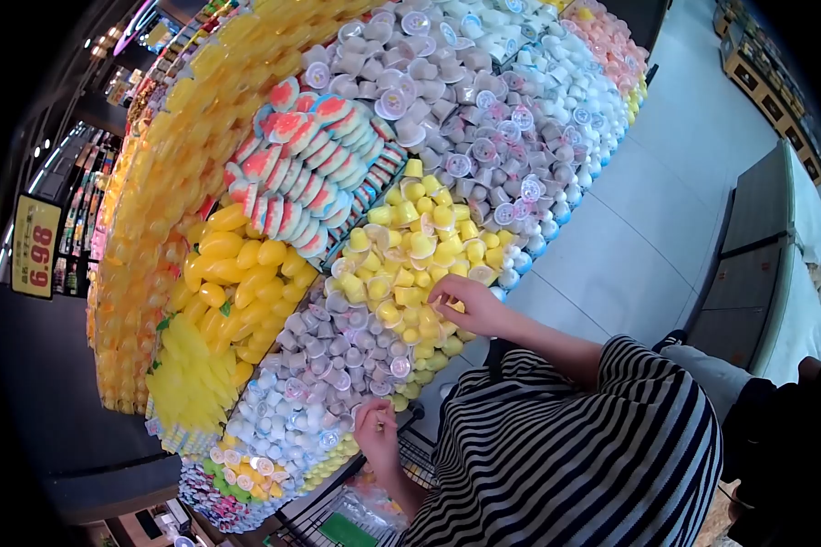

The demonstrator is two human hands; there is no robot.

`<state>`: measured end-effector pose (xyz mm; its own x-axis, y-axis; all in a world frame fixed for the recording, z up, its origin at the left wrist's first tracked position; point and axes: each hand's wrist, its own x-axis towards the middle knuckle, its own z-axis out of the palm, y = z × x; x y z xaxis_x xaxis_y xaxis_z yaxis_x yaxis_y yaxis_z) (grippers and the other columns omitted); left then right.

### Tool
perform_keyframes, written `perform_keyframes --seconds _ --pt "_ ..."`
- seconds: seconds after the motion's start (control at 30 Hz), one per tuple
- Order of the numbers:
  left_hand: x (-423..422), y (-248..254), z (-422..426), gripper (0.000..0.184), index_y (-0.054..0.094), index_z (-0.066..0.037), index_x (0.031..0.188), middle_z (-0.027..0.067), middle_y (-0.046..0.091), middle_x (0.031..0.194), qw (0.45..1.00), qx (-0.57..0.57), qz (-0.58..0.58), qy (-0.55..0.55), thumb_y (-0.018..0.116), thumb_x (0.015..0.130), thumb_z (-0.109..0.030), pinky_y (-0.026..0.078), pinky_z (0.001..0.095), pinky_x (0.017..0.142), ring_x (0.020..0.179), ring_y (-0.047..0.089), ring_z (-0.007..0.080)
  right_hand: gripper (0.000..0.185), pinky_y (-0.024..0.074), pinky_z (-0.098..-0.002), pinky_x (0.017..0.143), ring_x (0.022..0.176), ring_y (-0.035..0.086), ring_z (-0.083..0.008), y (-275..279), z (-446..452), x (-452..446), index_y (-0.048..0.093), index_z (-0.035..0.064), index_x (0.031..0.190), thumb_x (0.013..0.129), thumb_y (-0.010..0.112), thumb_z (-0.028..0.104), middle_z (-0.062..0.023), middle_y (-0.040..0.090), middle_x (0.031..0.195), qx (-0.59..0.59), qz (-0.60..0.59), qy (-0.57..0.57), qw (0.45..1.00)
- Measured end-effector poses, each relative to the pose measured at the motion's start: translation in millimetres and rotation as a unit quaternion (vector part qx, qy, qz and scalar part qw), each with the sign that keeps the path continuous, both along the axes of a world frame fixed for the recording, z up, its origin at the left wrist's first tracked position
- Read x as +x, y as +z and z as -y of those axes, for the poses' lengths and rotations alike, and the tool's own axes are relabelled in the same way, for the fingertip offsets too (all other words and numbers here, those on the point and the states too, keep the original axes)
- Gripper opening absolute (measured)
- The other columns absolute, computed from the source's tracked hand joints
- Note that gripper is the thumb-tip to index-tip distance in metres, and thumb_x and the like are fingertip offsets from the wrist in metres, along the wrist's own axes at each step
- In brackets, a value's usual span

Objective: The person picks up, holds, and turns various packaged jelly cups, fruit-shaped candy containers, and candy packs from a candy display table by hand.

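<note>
My right hand (468,305) is over the front edge of a heap of yellow jelly cups (415,228). Its fingers are bent downward with the thumb apart, and no cup shows in its grasp. Lower down, my left hand (377,434) is raised beside grey-lilac jelly cups (337,342), its fingers curled in. Whether anything small is inside them is hidden. Both hands come from the body in a black-and-white striped shirt (566,447).
Red, white and blue packs (310,159) and yellow mango-shaped containers (233,264) fill middle sections. A price sign (36,246) reads 6.98. A wire cart (415,460) stands below my left hand. Pale floor tiles (602,242) and covered grey boxes (748,264) lie to the right.
</note>
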<state>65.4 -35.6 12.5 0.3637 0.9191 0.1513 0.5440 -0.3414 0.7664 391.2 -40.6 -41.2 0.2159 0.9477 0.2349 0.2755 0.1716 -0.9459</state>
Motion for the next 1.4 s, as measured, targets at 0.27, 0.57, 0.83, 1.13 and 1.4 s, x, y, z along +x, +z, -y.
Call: perform_keyframes --seconds 0.27,0.57,0.83,1.13,1.4 --pt "49 -8 2 0.023 0.056 -0.002 0.072 0.0117 0.072 0.089 0.995 0.002 -0.063 -0.078 0.075 0.084 0.004 0.053 0.0352 0.079 0.081 0.067 0.0250 0.034 0.0522 -0.0365 0.064 0.062 0.067 -0.0265 4 4 38 0.074 0.0099 0.102 0.107 0.046 0.029 -0.0071 0.066 0.064 -0.063 0.049 0.039 0.996" --pt "62 17 0 0.009 0.069 -0.001 0.100 0.0131 0.072 0.094 0.998 -0.055 -0.040 -0.009 0.065 0.096 -0.009 0.055 0.0384 0.081 0.088 0.070 0.0308 0.035 0.0524 -0.0374 0.064 0.062 0.067 -0.0266 -7 3 12 0.074 0.0085 0.097 0.106 0.052 0.034 -0.0078 0.068 0.067 -0.133 0.006 0.127 0.983" --pt "39 -18 35 0.013 0.071 -0.005 0.101 0.0128 0.072 0.110 0.998 -0.036 -0.041 0.005 0.067 0.090 0.001 0.057 0.0384 0.087 0.101 0.071 0.0306 0.026 0.0533 -0.0367 0.067 0.069 0.068 -0.0247 4 -24 -6 0.069 0.0076 0.113 0.106 0.049 0.023 -0.0060 0.071 0.078 -0.087 0.007 0.205 0.975" --pt "-34 -29 51 0.019 0.063 -0.005 0.078 0.0131 0.070 0.109 0.981 0.040 0.047 0.184 0.057 0.076 0.013 0.054 0.0365 0.087 0.101 0.069 0.0321 0.042 0.0489 -0.0280 0.067 0.068 0.058 -0.0150 8 -54 -24 0.065 0.0036 0.113 0.085 0.038 -0.014 -0.0083 0.066 0.093 -0.050 -0.023 0.181 0.982" --pt "-82 1 -9 0.015 0.052 -0.006 0.070 0.0062 0.069 0.087 0.982 0.121 0.040 0.140 0.059 0.074 0.006 0.051 0.0380 0.077 0.085 0.066 0.0293 0.043 0.0500 -0.0263 0.070 0.072 0.058 -0.0132 7 -61 -86 0.063 0.0015 0.106 0.080 0.035 -0.019 -0.0069 0.064 0.097 -0.024 -0.044 0.260 0.964"
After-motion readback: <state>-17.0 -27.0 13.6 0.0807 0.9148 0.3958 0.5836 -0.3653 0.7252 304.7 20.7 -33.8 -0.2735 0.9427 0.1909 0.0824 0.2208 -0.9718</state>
